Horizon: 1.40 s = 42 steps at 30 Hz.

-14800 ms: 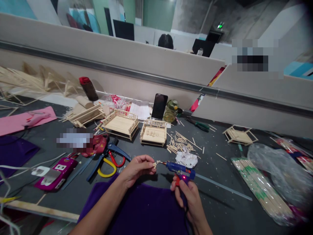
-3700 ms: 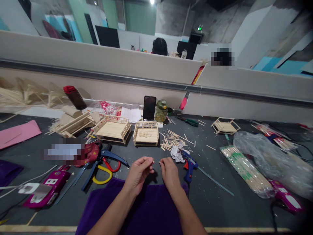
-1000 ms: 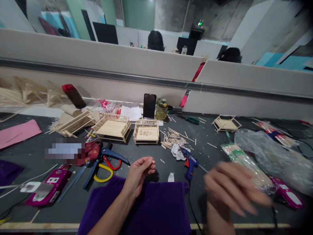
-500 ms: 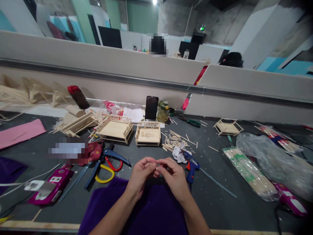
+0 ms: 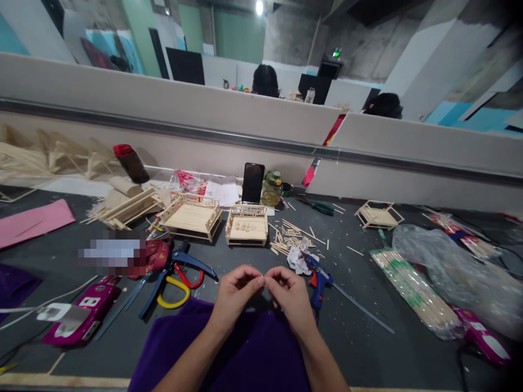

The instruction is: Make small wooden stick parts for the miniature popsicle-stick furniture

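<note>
My left hand (image 5: pixel 240 292) and my right hand (image 5: pixel 287 292) meet at the fingertips above the purple cloth (image 5: pixel 261 348). Thumb and fingers are pinched on each side; whatever sits between them is too small to name. Just beyond lie a crumpled white paper (image 5: pixel 299 261) and a blue glue gun (image 5: pixel 320 284) with a clear glue stick. A heap of short wooden stick pieces (image 5: pixel 292 237) is spread behind these. Farther back stand a small wooden stick model (image 5: pixel 247 233) with tiny pieces on its base, and a larger wooden model (image 5: pixel 192 218) to its left.
Scissors (image 5: pixel 174 294) and blue-handled cutters (image 5: pixel 163 280) lie left of my hands. A magenta power strip (image 5: pixel 85 313) is farther left. Packed wooden sticks (image 5: pixel 417 291) and clear plastic lie at right. A phone (image 5: pixel 253 183) stands at the back beside a green bottle (image 5: pixel 272 188).
My fingers have come from overlapping, layered positions to a pinch with the tips meeting. Both hands have lowered very slightly. The things on the table lie as before.
</note>
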Tool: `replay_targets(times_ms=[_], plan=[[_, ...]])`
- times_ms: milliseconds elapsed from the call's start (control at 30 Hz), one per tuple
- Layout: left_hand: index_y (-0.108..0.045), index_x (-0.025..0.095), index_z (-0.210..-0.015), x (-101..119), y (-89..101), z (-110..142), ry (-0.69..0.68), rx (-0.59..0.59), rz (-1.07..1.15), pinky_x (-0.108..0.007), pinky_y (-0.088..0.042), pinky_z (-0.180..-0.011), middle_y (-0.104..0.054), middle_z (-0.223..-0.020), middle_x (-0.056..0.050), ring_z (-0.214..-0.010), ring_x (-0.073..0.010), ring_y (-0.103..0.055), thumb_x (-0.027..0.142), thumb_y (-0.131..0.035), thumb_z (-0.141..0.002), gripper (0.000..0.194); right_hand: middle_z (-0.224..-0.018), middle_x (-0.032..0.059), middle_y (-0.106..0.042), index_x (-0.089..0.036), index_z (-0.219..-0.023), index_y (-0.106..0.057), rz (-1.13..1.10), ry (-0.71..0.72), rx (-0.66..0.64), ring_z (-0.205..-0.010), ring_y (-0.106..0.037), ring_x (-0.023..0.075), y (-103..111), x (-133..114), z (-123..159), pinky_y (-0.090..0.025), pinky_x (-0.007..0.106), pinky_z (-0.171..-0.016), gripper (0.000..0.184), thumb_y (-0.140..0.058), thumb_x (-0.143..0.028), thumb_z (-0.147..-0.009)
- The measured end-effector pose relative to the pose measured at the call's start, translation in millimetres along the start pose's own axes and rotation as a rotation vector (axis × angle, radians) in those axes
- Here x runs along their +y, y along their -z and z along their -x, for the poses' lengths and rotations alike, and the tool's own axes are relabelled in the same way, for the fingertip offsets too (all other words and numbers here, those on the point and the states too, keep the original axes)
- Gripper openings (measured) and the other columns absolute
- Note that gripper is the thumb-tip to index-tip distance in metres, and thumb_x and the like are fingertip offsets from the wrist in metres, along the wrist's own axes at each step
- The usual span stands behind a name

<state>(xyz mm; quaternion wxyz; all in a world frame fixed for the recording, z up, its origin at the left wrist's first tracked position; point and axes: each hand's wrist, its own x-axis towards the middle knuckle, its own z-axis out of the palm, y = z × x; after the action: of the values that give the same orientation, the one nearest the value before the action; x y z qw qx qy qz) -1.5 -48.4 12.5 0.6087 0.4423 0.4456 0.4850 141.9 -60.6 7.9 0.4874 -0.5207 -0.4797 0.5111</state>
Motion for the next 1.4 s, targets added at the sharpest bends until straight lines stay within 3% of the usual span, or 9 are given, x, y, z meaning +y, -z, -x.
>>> replay_targets(times_ms=[167,400,633,767,900,1133,1267,1400], plan=[[-0.067,0.014,-0.071,0.3,3.0,-0.5,0.028,-0.043,0.017,-0.020,-0.043,-0.059,-0.066,-0.062,-0.001,-0.060,-0.0113,-0.057,0.030,-0.076,-0.071,0.018,-0.066,-0.0025,-0.055,-0.015,-0.081,-0.065,0.052,0.038,-0.005,-0.046,-0.044,0.0063,-2.3,1.2,1.5,-0.037,0.015,-0.037,0.024,-0.065,-0.040,-0.080],[-0.065,0.014,-0.074,-5.6,5.3,2.0,0.178,-0.054,0.282,-0.026,-0.049,-0.064,-0.070,-0.065,-0.002,-0.060,-0.0131,-0.062,0.027,-0.076,-0.072,0.017,-0.060,-0.0029,-0.057,-0.015,-0.083,-0.066,-0.008,-0.016,-0.033,-0.040,-0.046,0.0058,-3.8,-2.6,2.3,-0.037,0.016,-0.037,0.025,-0.063,-0.040,-0.082],[-0.070,0.014,-0.073,-7.7,10.2,0.3,0.082,-0.046,0.111,-0.021,-0.047,-0.064,-0.070,-0.066,-0.001,-0.063,-0.0112,-0.061,0.027,-0.078,-0.070,0.015,-0.076,-0.0004,-0.059,-0.017,-0.081,-0.067,0.155,0.082,-0.008,-0.047,-0.046,0.0064,-2.7,-3.1,5.6,-0.039,0.017,-0.039,0.016,-0.063,-0.033,-0.082],[-0.069,0.014,-0.073,-9.6,12.5,0.1,0.105,-0.057,0.101,-0.021,-0.046,-0.062,-0.068,-0.065,0.000,-0.061,-0.0106,-0.059,0.028,-0.078,-0.070,0.016,-0.072,-0.0017,-0.056,-0.017,-0.074,-0.066,0.316,0.191,0.015,-0.053,-0.046,0.0071,-3.5,-3.9,6.2,-0.035,0.018,-0.046,0.010,-0.060,-0.022,-0.081],[-0.068,0.014,-0.072,-10.2,12.0,0.7,0.156,-0.076,0.170,-0.022,-0.048,-0.062,-0.068,-0.063,0.000,-0.060,-0.0111,-0.060,0.027,-0.078,-0.070,0.016,-0.069,-0.0017,-0.056,-0.017,-0.071,-0.064,0.314,0.190,0.009,-0.055,-0.048,0.0083,-3.7,-5.4,5.3,-0.036,0.019,-0.048,0.013,-0.057,-0.021,-0.081],[-0.072,0.014,-0.090,-13.6,5.9,1.4,0.195,0.028,0.231,-0.024,-0.052,-0.063,-0.071,-0.071,-0.003,-0.062,-0.0123,-0.064,0.027,-0.080,-0.067,0.027,-0.065,-0.0024,-0.055,-0.018,-0.076,-0.062,0.298,0.095,0.046,-0.051,-0.047,0.0097,-6.4,1.3,5.2,-0.035,0.018,-0.043,0.017,-0.054,-0.031,-0.085],[-0.070,0.013,-0.092,-15.4,9.7,-0.9,0.169,0.110,0.201,-0.022,-0.050,-0.056,-0.067,-0.070,-0.002,-0.059,-0.0110,-0.061,0.034,-0.076,-0.072,0.030,-0.059,-0.0048,-0.051,-0.020,-0.074,-0.056,0.396,0.099,0.098,-0.052,-0.047,0.0101,5.5,5.3,7.1,-0.036,0.019,-0.049,0.023,-0.050,-0.035,-0.090],[-0.069,0.015,-0.094,-14.2,21.1,-4.5,0.085,0.203,0.120,-0.017,-0.044,-0.049,-0.063,-0.069,0.000,-0.057,-0.0086,-0.055,0.038,-0.073,-0.074,0.031,-0.063,-0.0045,-0.053,-0.020,-0.078,-0.059,0.486,0.082,-0.021,-0.056,-0.050,0.0108,19.0,5.1,13.5,-0.036,0.020,-0.053,0.017,-0.053,-0.032,-0.089]])
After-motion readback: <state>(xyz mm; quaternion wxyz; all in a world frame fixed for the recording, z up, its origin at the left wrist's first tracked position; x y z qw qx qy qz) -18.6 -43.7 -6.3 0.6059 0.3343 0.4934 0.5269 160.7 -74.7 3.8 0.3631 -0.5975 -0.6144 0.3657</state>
